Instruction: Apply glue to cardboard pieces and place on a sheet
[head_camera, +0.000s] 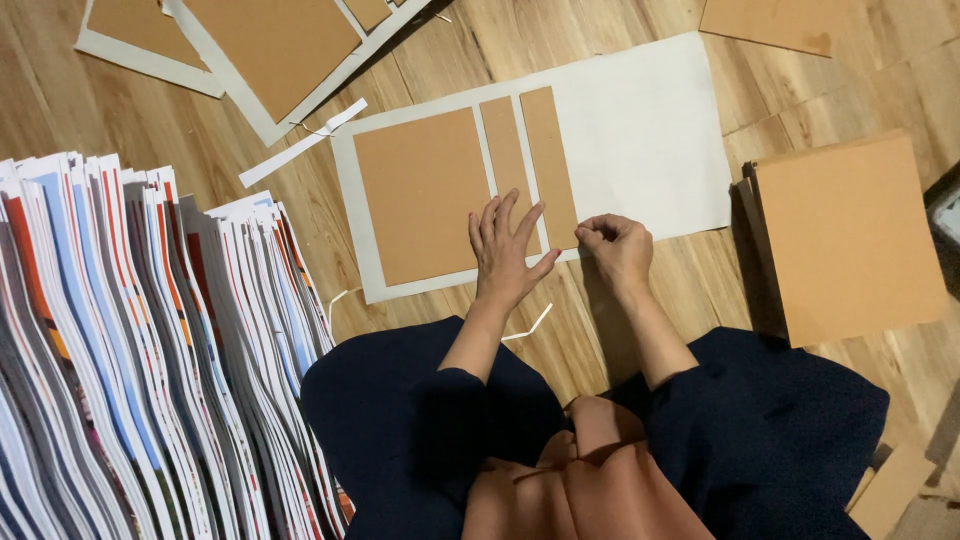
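Dark-sleeved left hand flat, fingers spread on narrow cardboard strip; right hand pinched on neighbouring strip.

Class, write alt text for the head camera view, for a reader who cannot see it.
Left hand presses flat on narrow brown card strips laid on a white sheet; the right hand pinches the sheet's lower edge. Fanned printed sheets lie left, a cardboard stack right.

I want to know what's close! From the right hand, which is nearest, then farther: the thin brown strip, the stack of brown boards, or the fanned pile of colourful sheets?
From the right hand, in the head view:
1. The thin brown strip, touching its fingertips, just to the left.
2. The stack of brown boards, off to the right on the floor.
3. The fanned pile of colourful sheets, far left, beyond the left hand.
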